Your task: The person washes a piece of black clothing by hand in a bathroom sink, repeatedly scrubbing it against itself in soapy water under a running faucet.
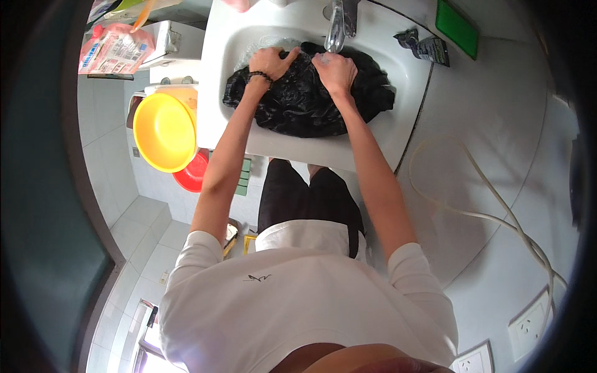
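A wet black cloth garment [308,109] lies bunched in the white washbasin [406,60], covering most of the bowl. White suds [261,44] show along its far left edge. With a dark beaded bracelet at the wrist, my left hand [272,64] grips the cloth at the upper left. My right hand [335,71] is curled into a fist on the garment just below the chrome faucet [335,35], with some foam on its knuckles. Both hands have fabric under or within the fingers, and their fingertips are partly hidden.
To the left stand a yellow plastic basin [165,133] and a red basin [192,173]. A pink product pouch [119,49] bears writing. On the basin's right edge lies a crumpled black packet [426,49], near a green plastic item [457,28]. A pale cable [489,217] loops by the wall sockets [529,324].
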`<state>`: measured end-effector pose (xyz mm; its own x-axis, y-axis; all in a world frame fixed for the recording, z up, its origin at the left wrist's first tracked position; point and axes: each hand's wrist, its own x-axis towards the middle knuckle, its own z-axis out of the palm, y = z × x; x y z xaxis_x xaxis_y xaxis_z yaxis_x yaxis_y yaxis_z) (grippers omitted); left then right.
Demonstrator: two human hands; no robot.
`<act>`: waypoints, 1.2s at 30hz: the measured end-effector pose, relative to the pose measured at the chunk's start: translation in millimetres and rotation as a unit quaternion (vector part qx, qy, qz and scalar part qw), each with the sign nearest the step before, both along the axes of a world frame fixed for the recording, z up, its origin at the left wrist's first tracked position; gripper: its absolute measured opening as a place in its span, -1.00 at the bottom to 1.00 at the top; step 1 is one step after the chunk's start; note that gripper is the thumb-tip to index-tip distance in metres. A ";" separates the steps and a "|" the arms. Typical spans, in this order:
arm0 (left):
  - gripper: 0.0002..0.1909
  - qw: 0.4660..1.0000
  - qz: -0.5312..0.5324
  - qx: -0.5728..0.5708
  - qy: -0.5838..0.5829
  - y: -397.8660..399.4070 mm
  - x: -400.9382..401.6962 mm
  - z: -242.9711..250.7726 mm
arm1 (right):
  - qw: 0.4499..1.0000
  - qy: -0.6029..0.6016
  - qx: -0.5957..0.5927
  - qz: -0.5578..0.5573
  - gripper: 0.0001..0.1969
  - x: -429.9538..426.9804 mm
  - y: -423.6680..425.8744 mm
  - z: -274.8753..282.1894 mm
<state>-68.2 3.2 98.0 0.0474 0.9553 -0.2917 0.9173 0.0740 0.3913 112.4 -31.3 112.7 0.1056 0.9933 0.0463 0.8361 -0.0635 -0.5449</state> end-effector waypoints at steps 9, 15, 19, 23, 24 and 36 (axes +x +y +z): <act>-0.55 0.984 0.029 0.148 -0.098 -48.5 -13.1 98.1 | 0.891 0.448 0.038 -0.069 -0.74 -9.7 -19.7 50.4; -0.62 0.971 -0.020 0.178 -0.162 -70.6 -3.0 139.2 | 0.805 0.587 -0.034 -0.078 -0.85 6.5 -61.8 55.1; -0.63 0.974 -0.128 0.150 -0.112 -65.7 30.7 108.5 | 0.891 0.431 -0.121 -0.077 -0.82 60.4 -98.5 6.4; -0.66 0.980 -0.090 0.159 -0.082 -53.7 53.8 59.4 | 0.939 0.215 -0.225 -0.147 -0.80 67.9 -103.0 11.7; -0.61 0.989 -0.075 0.117 -0.045 -46.9 57.1 54.2 | 0.975 0.074 -0.153 -0.143 -0.75 64.7 -100.9 12.4; -0.21 0.973 -0.049 0.220 -0.059 -24.0 51.1 -11.3 | 0.988 -0.153 0.034 -0.003 -0.36 -10.7 -30.8 -18.7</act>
